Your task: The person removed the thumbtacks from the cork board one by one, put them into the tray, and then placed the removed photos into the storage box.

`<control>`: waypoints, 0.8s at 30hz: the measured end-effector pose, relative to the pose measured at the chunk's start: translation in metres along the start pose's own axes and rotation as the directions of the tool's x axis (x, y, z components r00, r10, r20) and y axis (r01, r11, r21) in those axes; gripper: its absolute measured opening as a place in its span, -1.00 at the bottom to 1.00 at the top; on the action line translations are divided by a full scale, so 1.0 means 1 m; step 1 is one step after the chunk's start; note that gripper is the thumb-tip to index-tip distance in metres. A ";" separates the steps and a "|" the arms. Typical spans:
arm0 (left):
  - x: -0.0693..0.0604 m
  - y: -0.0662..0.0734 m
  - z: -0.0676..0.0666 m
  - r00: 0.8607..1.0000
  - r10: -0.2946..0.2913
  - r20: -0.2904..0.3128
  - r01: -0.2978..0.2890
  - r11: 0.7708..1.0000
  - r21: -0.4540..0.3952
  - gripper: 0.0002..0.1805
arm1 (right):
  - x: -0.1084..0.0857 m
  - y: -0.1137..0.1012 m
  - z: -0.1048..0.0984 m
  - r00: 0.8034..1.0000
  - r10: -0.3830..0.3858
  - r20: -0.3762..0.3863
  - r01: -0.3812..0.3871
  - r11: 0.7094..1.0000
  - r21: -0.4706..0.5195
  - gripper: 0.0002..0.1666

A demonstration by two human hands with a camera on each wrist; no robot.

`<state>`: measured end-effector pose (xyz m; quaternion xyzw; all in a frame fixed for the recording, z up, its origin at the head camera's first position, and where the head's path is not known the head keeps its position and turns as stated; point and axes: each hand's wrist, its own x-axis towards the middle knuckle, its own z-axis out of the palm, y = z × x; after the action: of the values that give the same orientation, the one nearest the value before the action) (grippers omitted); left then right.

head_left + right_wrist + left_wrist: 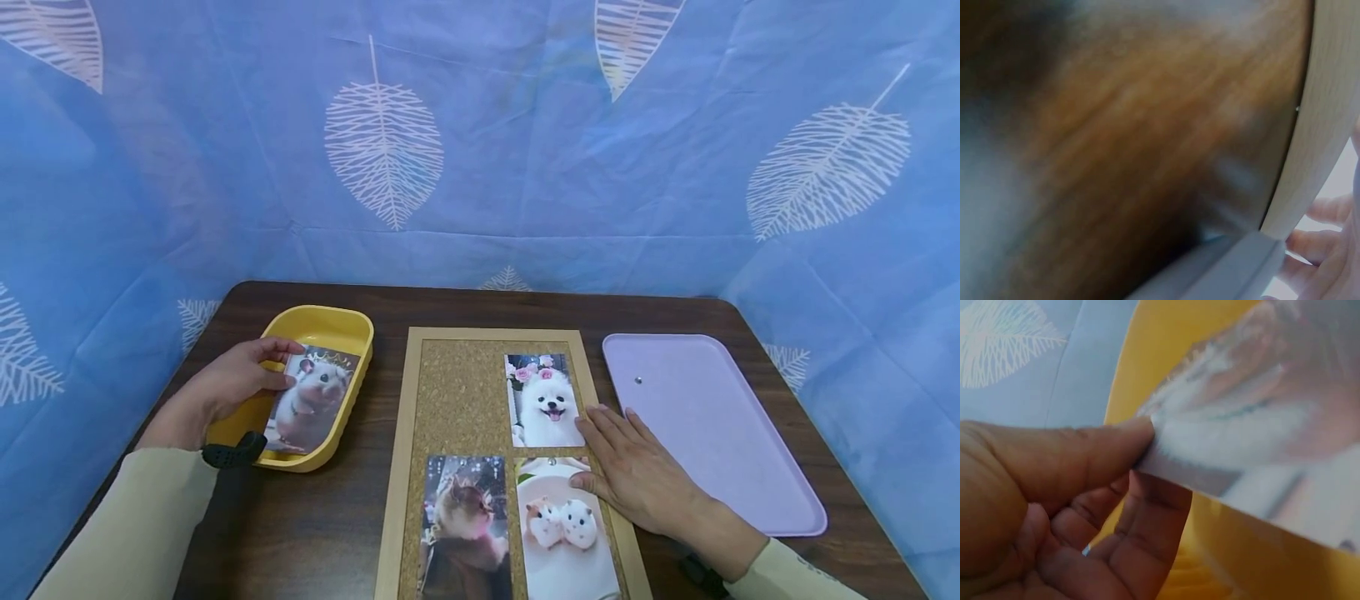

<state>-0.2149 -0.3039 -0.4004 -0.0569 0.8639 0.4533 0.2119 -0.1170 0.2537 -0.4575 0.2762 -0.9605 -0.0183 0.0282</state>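
Observation:
My left hand (238, 377) pinches the left edge of a hamster photo (315, 400) over the yellow bin (360, 329). In the left wrist view the thumb lies on top of the photo (1241, 437), with curled fingers beneath. My right hand (637, 467) rests on the right edge of the wood-framed cork board (457, 392), its fingers straight. Its fingertips touch the white dog photo (551, 408), and the thumb lies over the photo of two hamsters (570, 550). A cat photo (465, 533) is at the board's lower left.
A lilac tray (720, 417) lies right of the board, with a small shiny pin (638, 380) on it. Everything stands on a dark wooden table (300, 533). Behind it hangs a blue cloth (525, 167) with white leaf prints.

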 end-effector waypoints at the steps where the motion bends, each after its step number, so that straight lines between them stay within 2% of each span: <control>1: -0.002 0.000 0.000 1.000 -0.007 -0.006 0.007 1.000 0.001 -0.30 | 0.000 0.000 0.000 1.000 -0.001 -0.001 0.001 1.000 0.001 -0.03; 5: -0.006 0.001 0.000 0.999 -0.022 -0.028 0.023 1.000 0.011 -0.33 | 0.001 0.000 -0.001 1.000 -0.005 -0.002 0.005 1.000 0.004 -0.03; 12: 0.000 0.007 0.000 0.998 0.026 -0.059 -0.021 0.996 0.082 -0.43 | 0.001 0.000 -0.002 1.000 -0.004 -0.002 0.004 1.000 0.007 -0.03; 18: 0.007 0.006 0.003 0.994 -0.013 -0.112 0.023 0.996 0.084 -0.41 | 0.001 -0.001 -0.001 1.000 -0.011 -0.007 0.011 1.000 0.007 -0.03; 24: 0.009 0.008 0.002 0.996 -0.028 -0.084 0.033 0.998 0.059 -0.43 | 0.000 0.001 -0.001 1.000 -0.016 -0.019 0.016 1.000 -0.001 -0.04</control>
<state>-0.2247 -0.2968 -0.3986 -0.0822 0.8843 0.4210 0.1844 -0.1172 0.2544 -0.4567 0.2842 -0.9579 -0.0163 0.0375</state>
